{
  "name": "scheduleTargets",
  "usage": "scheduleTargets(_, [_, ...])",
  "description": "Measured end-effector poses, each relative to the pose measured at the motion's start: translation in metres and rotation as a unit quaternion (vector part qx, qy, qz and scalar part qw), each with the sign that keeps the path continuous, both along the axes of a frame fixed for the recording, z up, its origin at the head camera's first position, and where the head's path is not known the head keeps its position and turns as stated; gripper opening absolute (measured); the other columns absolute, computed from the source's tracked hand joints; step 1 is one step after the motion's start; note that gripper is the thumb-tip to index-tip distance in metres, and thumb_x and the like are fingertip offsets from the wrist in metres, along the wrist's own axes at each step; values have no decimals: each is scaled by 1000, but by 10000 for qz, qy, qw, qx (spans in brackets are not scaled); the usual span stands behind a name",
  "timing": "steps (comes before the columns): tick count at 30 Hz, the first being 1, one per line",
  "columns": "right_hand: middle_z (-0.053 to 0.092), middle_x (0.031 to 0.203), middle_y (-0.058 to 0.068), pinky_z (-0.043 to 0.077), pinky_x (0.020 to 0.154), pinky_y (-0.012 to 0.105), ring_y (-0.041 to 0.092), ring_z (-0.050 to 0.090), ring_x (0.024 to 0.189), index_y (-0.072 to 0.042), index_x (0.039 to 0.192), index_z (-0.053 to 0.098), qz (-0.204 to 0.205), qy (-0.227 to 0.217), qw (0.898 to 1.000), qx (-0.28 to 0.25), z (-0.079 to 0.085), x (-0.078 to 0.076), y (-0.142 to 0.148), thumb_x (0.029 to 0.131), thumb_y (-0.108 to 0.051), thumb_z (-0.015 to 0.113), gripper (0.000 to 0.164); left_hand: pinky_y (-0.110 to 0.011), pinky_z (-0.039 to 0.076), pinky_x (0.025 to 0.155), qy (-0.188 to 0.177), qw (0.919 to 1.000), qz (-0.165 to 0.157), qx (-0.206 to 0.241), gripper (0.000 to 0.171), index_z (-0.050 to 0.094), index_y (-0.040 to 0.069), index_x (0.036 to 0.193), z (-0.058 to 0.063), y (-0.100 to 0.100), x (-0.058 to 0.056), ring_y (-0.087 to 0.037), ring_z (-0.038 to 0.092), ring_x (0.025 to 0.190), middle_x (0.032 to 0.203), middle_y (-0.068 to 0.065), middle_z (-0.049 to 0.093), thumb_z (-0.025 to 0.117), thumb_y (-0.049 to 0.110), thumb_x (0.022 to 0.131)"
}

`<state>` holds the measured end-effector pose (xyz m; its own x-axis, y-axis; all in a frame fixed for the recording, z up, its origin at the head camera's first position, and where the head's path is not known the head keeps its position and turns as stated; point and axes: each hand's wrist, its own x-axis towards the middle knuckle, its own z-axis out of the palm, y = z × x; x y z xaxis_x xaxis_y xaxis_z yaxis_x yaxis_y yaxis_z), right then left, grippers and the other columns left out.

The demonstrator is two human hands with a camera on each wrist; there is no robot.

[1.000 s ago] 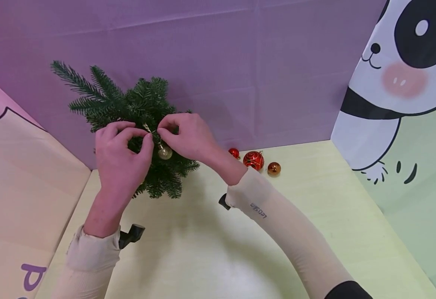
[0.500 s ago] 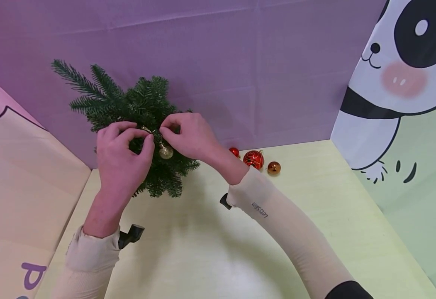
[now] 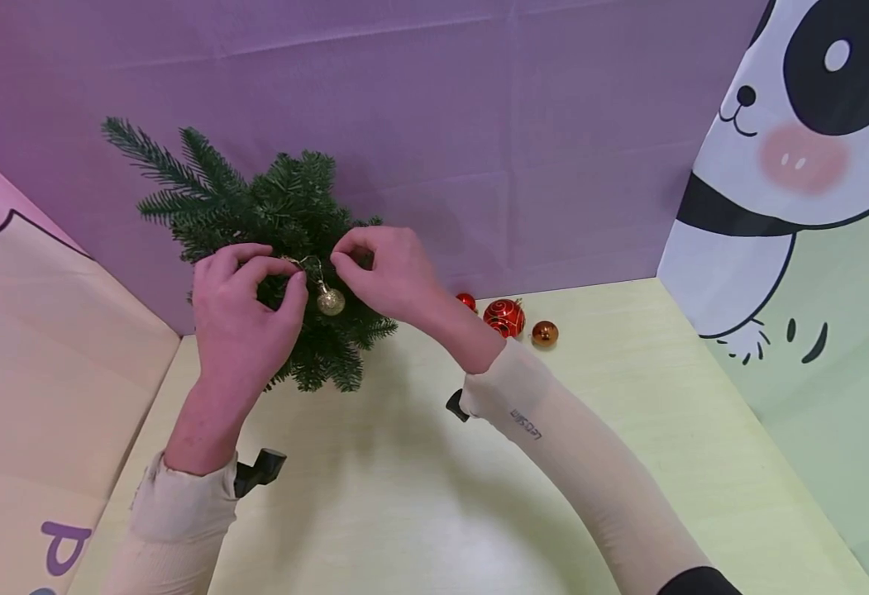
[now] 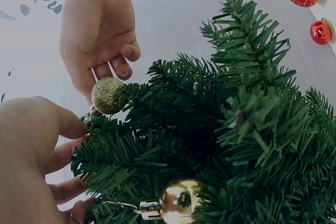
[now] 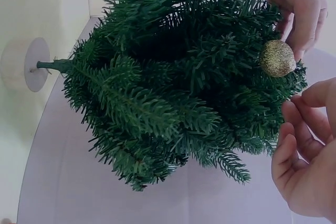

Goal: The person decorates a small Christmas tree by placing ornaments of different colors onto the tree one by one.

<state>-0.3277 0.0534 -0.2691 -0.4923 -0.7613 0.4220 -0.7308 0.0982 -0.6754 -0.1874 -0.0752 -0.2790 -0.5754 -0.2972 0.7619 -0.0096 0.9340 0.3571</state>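
Observation:
A small artificial Christmas tree [image 3: 296, 198] leans towards the purple backdrop, top towards me. A gold glitter bauble [image 3: 331, 302] hangs at its front by a thin gold string [image 3: 319, 266]. My left hand [image 3: 248, 306] pinches a branch tip beside that string with thumb and forefinger; whether the string lies between them is hidden. Just right of the string is my right hand [image 3: 393, 268], its fingers loosely curled and apparently apart from it. In the left wrist view, a shiny gold bauble [image 4: 181, 201] sits lower among the branches.
A small red bauble [image 3: 466, 302], a larger red patterned bauble [image 3: 504, 318] and a copper bauble [image 3: 545, 334] lie on the pale table [image 3: 404, 496] by the backdrop [image 3: 434, 149]. The tree's round base [image 5: 37, 65] shows in the right wrist view.
My right hand has drawn back a little to the right, away from the string, which now forms a visible loop above the glitter bauble. The left hand has hardly moved.

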Motion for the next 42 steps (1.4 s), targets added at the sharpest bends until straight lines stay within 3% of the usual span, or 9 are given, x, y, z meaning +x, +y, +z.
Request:
scheduleTargets(6, [67, 92, -9, 45, 65, 24, 9, 53, 59, -14, 101, 73, 20, 57, 10000, -52, -9, -3, 6, 97, -23, 58, 18, -55, 32, 95, -72, 9999, 9, -79, 17, 73, -1, 86, -2, -1, -1, -42, 46, 111, 115, -21, 60, 74, 17, 85])
scheduleTargets(13, [65, 85, -10, 45, 62, 26, 10, 55, 62, -13, 97, 74, -36, -61, 9998, -204, -24, -12, 14, 96, -21, 61, 15, -57, 31, 94, -83, 9999, -37, -137, 17, 72, -1, 87, -3, -2, 1, -44, 45, 111, 117, -21, 60, 75, 15, 83])
scheduleTargets(22, [66, 84, -9, 45, 62, 28, 12, 54, 63, -13, 96, 73, 64, -343, 9992, -183, -37, -26, 21, 96, -20, 60, 15, -57, 26, 98, -102, 9996, 246, -78, 18, 69, 1, 96, -6, 1, -1, -41, 39, 120, 126, -21, 54, 73, 14, 85])
scheduleTargets(26, [66, 85, -8, 45, 61, 29, 14, 55, 64, -12, 98, 73, 96, -535, 9984, -129, -45, -34, 25, 97, -20, 60, 16, -60, 25, 93, -100, 9994, 333, -48, 21, 68, 1, 101, -8, 2, -3, -41, 38, 120, 128, -20, 54, 71, 14, 86])
scheduleTargets(33, [66, 86, -5, 46, 60, 30, 16, 56, 65, -8, 98, 74, 287, -604, 9977, -126, -62, -59, 28, 97, -20, 60, 18, -60, 24, 91, 33, 9982, 592, -111, 27, 65, -1, 106, -15, 0, -8, -40, 36, 123, 130, -18, 52, 68, 16, 85])
scheduleTargets(42, [67, 85, -3, 48, 63, 30, 15, 57, 67, -11, 93, 73, 405, -649, 9971, 0, -86, -95, 28, 96, -17, 61, 14, -51, 10, 100, 500, 9923, 1130, 74, 38, 60, 1, 115, -21, 4, -12, -32, 26, 133, 136, -18, 44, 69, 18, 83])
